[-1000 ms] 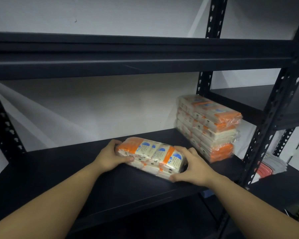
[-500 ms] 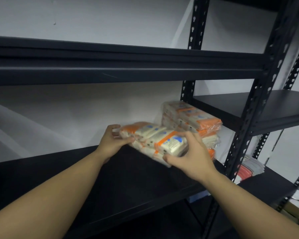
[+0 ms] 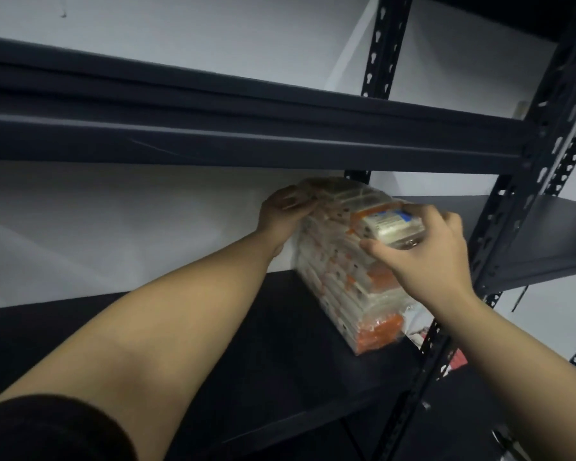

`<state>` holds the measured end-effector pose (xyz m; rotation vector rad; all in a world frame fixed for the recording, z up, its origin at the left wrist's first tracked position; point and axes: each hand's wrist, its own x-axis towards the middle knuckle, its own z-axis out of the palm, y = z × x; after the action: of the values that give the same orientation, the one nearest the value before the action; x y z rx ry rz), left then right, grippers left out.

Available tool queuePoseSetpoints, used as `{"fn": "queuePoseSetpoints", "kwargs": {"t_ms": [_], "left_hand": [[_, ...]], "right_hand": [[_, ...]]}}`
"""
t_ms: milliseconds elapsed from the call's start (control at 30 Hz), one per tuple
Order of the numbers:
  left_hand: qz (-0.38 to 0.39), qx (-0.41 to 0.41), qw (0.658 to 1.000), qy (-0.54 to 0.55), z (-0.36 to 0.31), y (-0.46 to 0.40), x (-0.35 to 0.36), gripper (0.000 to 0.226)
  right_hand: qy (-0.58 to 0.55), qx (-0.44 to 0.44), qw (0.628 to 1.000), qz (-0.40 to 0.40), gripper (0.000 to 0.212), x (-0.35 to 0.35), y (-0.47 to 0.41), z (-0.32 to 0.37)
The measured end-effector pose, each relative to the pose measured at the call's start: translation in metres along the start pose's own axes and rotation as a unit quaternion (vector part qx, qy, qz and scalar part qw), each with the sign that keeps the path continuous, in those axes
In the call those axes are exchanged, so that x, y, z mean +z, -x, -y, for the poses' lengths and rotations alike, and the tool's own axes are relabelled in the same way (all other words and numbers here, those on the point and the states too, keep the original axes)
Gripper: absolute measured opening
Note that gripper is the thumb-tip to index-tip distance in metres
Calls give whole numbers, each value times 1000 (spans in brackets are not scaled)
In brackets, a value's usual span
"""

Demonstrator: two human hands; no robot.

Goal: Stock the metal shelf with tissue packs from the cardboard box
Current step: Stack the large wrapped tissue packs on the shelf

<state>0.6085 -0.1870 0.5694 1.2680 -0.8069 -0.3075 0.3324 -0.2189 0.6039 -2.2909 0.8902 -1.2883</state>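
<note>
While blurred, apparently tissue packs (image 3: 353, 261) on shelf (image 3: 246, 344)

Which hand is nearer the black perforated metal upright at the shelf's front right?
Right. The right hand grips the top tissue pack beside the upright; the left hand holds its far end.

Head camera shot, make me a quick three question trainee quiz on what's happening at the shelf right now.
1. True or false: the tissue pack is held by both hands.
2. The pack is being set: A) on the bare shelf board, B) on top of the stack of packs, C) on the upper shelf.
3. Which hand grips the pack's near end?

Key: 1 true, by the left hand and right hand. 2 B. 3 right.
</note>
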Motion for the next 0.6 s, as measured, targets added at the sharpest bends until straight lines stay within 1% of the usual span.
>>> {"fn": "queuePoseSetpoints", "kwargs": {"t_ms": [67,100,133,200,233,300,367,467,600], "left_hand": [[-8,-2,1000,-11,8,-10,12,74],[-11,-2,1000,-20,11,-14,15,76],[-11,0,999,-34,13,-18,19,65],[-12,17,998,-67,12,-23,26,30],[-12,30,997,-76,14,-28,30,25],[-9,38,995,-87,14,-33,35,35],[-6,30,994,-105,17,-39,37,42],[9,28,990,-141,19,-40,40,38],[17,13,990,-137,24,-40,41,32]], "right_hand": [[2,11,1000,-7,78,3,-8,-8],[0,15,1000,-7,77,5,-12,-12],[-3,16,1000,-8,76,7,-14,-16],[-6,17,1000,-13,73,12,-20,-24],[-9,17,1000,-16,72,14,-22,-29],[-17,17,999,-21,72,19,-26,-35],[-23,20,999,-20,72,22,-30,-41],[-20,23,999,-19,68,25,-33,-47],[5,24,1000,-11,66,28,-33,-50]]}}
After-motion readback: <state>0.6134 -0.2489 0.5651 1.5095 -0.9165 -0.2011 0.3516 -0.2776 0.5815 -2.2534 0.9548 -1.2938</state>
